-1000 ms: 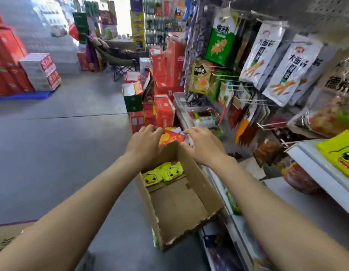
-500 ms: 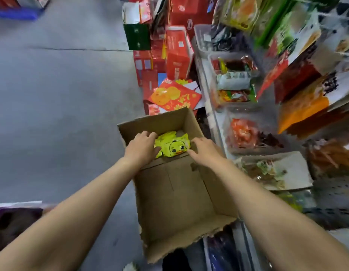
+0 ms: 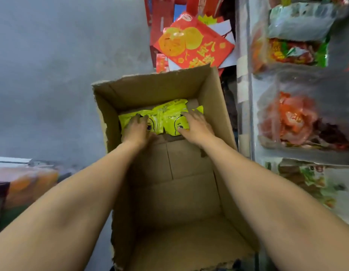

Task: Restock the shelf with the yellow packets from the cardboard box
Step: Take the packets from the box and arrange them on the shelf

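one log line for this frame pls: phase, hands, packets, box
phase: reaching for stock | left hand: on yellow packets, fingers flat | right hand: on packets, fingers flat | cardboard box: open, packets at far end, none lifted

1. The open-topped brown cardboard box point(image 3: 169, 192) is entered freely from above; no flap is folded over its mouth.
2. The near part of its floor is left bare; the far end is taken up by the bright yellow plastic packets point(image 3: 165, 118).
3. Sideways passage is blocked by the box walls.
4. The right side is closed by the clear plastic shelf bins point(image 3: 287, 118), just beside the box.
5. Open grey concrete floor point(image 3: 52, 75) is found to the left.
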The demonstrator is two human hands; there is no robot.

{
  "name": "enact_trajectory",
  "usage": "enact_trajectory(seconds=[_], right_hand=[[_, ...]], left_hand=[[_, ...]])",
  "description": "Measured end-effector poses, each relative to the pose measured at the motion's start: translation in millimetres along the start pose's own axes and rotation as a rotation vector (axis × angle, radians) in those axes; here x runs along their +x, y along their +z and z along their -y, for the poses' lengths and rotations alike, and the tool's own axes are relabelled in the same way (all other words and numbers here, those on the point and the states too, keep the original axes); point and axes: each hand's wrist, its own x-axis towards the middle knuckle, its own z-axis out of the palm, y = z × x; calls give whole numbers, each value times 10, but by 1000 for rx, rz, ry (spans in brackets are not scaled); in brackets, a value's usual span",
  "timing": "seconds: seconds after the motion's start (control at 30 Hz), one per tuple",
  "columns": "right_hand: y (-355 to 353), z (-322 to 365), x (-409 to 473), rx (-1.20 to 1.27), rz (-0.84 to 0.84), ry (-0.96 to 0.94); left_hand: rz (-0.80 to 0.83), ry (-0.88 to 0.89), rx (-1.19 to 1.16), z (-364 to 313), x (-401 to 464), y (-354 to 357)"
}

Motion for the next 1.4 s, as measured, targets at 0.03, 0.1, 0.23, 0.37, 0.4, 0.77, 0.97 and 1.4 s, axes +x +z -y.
enact_trajectory(seconds=[0.03,0.1,0.23,0.37,0.4,0.77,0.97,1.4], right_hand=[[28,-21,80,-11,-16,-11],[85,-81,209,-18,-28,-28],[227,-197,288,-39,21,8],[407,-258,189,50,85,60],[468,-275,141,101,104,96],[889,-303,-134,548,18,427],[973,-302,-383,888,-20,553],[388,79,-1739,1155,-264,498]], left_hand=[[-10,1,-7,24,84,26],[-17,-17,-55,74,239,76],[-2,-99,-134,120,370,163],[-11,-127,-61,135,407,201],[-18,-129,-58,138,417,200],[80,-216,111,181,274,354],[130,-307,-299,161,45,327],[150,-55,-758,-140,-1164,-309]])
